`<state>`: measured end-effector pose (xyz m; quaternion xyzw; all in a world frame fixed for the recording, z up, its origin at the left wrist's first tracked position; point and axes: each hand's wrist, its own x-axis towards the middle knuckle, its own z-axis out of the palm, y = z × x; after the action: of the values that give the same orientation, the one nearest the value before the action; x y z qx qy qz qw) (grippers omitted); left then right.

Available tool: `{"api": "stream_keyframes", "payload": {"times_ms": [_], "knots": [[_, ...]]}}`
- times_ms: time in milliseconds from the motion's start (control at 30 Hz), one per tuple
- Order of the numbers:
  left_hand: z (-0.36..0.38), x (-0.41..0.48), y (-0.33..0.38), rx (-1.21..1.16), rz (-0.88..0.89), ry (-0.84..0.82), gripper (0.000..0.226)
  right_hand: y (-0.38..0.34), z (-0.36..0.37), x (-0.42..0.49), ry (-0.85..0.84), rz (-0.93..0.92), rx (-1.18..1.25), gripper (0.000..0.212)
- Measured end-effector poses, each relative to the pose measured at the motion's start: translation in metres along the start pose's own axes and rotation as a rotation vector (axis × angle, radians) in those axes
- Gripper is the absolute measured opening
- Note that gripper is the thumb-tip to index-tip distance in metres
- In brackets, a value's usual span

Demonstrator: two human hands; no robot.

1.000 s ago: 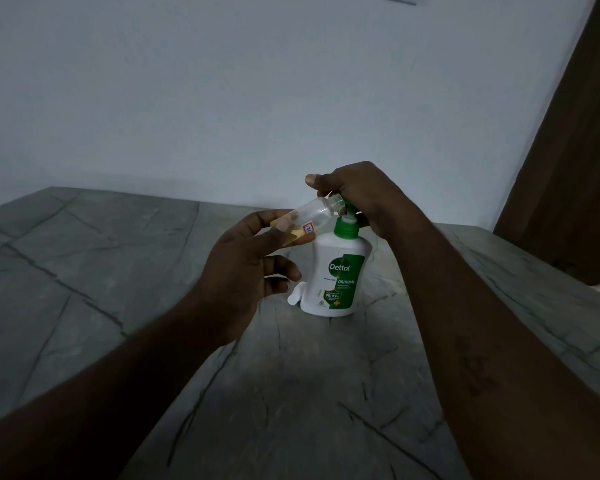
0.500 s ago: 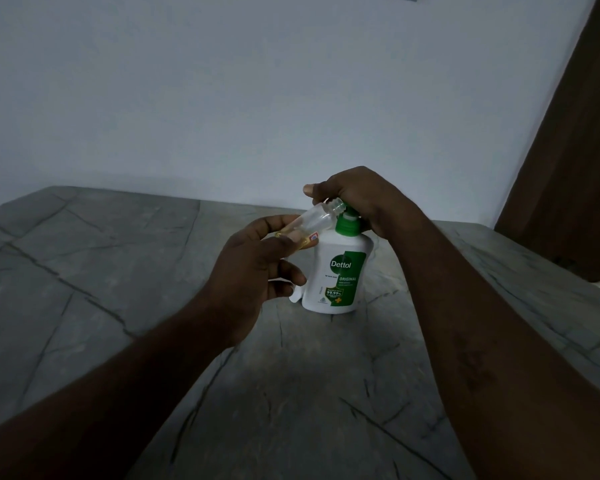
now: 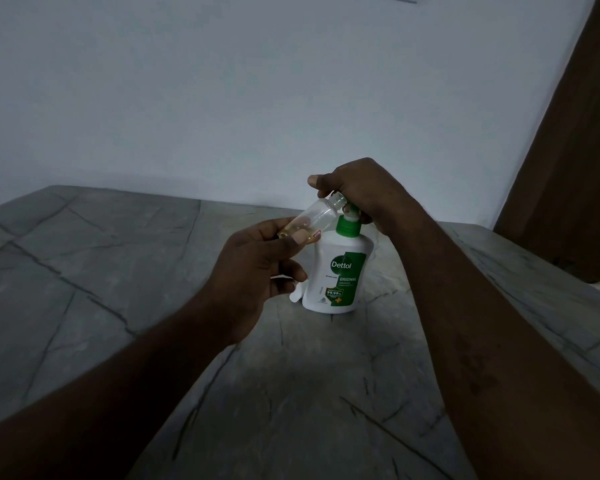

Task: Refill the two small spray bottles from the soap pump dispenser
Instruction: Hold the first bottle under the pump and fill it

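Head view: the left hand (image 3: 257, 268) pinches the base of a small spray bottle (image 3: 317, 218) between thumb and fingers. From that grip the bottle's long axis runs up and to the right, tilted. Its open neck ends just under the right hand (image 3: 357, 188), whose fingers curl over the top of the soap pump dispenser (image 3: 340, 275). The dispenser stands upright on the grey table (image 3: 118, 271), directly below the right grip. A little yellowish liquid lies at the bottle's base. The next press likely depends on neck-to-spout alignment, but the spout is hidden.

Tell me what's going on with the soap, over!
Left hand holds small bottle tilted toward soap dispenser top. Right hand grips that top. Bit of yellow liquid in bottle. Nothing between.
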<state>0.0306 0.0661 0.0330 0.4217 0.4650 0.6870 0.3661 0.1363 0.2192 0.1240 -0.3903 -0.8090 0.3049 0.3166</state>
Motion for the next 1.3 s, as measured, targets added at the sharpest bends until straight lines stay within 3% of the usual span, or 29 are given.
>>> {"api": "stream_keyframes", "payload": {"times_ms": [333,633,933,1300], "knots": [[-0.0011,-0.0016,-0.0027,0.031,-0.013,0.021,0.025,0.0055,0.0058,-0.0010,-0.072,0.067,0.073,0.027],[0.0008,-0.0033,0.0002,0.012,0.026,0.000,0.025,0.0021,0.0015,0.0024,0.063,-0.115,-0.067,0.037],[0.0018,-0.0047,0.0009,-0.005,0.004,0.021,0.028,0.0028,0.0049,-0.0037,-0.066,0.061,0.095,0.022],[0.0020,-0.0044,0.0009,-0.007,0.000,0.028,0.028,0.0042,0.0035,0.0004,0.009,-0.006,0.011,0.033]]}}
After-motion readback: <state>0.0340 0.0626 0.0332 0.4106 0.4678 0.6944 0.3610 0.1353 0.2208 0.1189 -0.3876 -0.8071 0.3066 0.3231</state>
